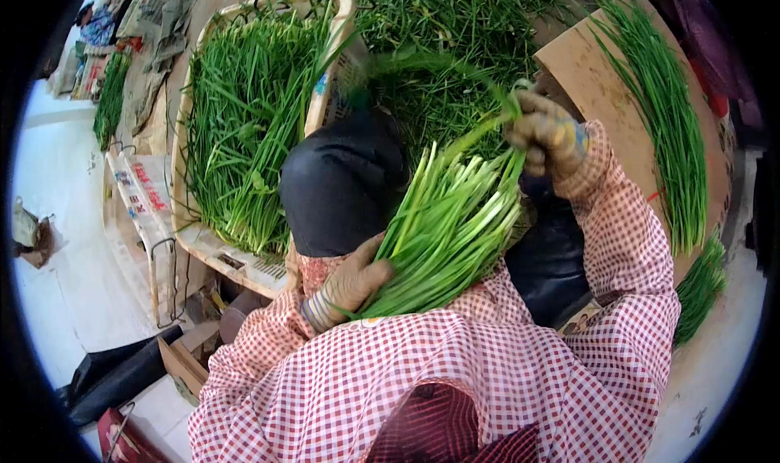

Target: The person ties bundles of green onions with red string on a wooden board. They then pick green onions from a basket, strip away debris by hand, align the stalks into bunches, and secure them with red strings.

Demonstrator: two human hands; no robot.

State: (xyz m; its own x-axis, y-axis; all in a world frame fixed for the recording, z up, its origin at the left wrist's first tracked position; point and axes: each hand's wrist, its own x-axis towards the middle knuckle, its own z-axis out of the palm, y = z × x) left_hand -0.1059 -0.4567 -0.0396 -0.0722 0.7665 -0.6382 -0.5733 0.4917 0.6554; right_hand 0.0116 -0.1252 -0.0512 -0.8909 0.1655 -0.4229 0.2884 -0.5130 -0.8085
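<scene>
A bundle of green stalks with pale ends point(447, 235) lies across my lap, its pale ends pointing up and to the right. My left hand point(349, 286), in a worn tan glove, is wrapped round the bundle's lower left side. At the bundle's upper right, my right hand point(552, 134), also gloved, has its fingers closed on a few stalks. A long green blade from them arcs to the left, blurred by motion. My knee in a dark cover point(345, 183) is left of the bundle.
A cream plastic crate point(185, 138) full of green stalks stands at the left. Loose greens point(447, 24) are heaped ahead. On the right, a cardboard sheet point(593, 73) bears a long bundle point(670, 138). Another person point(97, 26) is far off at the upper left.
</scene>
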